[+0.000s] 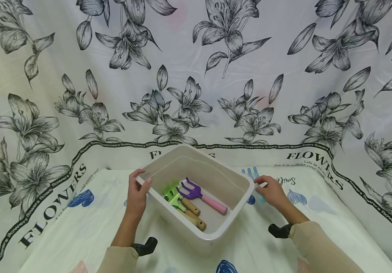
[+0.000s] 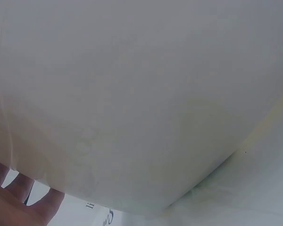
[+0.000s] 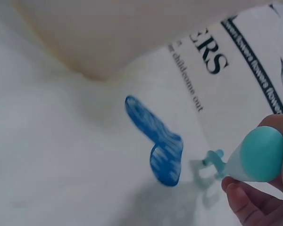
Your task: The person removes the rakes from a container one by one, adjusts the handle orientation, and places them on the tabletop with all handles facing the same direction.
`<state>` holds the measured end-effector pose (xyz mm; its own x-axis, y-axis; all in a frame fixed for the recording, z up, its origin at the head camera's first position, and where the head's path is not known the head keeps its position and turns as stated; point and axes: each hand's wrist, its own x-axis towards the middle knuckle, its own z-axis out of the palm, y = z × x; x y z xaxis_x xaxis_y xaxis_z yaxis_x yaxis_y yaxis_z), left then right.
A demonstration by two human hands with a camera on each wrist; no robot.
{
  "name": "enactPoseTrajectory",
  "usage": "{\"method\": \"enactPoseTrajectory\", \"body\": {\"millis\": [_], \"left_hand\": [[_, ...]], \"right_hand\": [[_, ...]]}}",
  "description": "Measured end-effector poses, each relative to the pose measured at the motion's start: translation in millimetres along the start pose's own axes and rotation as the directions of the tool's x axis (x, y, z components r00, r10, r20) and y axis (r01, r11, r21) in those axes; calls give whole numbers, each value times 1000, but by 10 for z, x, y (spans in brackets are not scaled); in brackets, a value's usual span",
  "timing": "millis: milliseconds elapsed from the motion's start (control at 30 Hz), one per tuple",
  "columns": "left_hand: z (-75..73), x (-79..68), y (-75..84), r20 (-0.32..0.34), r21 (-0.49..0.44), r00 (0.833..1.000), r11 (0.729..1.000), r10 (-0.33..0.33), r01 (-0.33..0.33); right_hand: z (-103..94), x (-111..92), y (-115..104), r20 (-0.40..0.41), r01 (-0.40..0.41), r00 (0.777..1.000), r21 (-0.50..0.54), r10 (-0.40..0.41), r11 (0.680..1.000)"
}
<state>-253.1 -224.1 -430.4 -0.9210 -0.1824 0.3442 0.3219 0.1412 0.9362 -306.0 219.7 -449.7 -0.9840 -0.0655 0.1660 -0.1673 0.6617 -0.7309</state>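
A whitish plastic basin stands in the middle of the cloth-covered table. My left hand grips its left corner, thumb over the rim; in the left wrist view its fingers lie against the outer wall. Just off the basin's right corner, my right hand pinches a light-blue toy garden fork by its handle, with the prongs pointing away. Inside the basin lie a purple garden fork with a pink handle and light-green garden tools with wooden handles.
A white tablecloth with blue and pink heart prints covers the table. Behind it hangs a white curtain with black flower drawings, and lettering runs along the fold. Each wrist wears a black camera mount.
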Motion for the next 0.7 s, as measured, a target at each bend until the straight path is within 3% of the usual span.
{"method": "enactPoseTrajectory", "body": {"millis": [300,700], "left_hand": [[6,-3,3,3,-2,1000,1000,-10,10],[2,-8,18,20,-7,1000,1000,0,1]], "right_hand": [[45,31,211,-29,-101,994,61,103,993],[142,152,334,-24,-245,969,44,246,969]]}}
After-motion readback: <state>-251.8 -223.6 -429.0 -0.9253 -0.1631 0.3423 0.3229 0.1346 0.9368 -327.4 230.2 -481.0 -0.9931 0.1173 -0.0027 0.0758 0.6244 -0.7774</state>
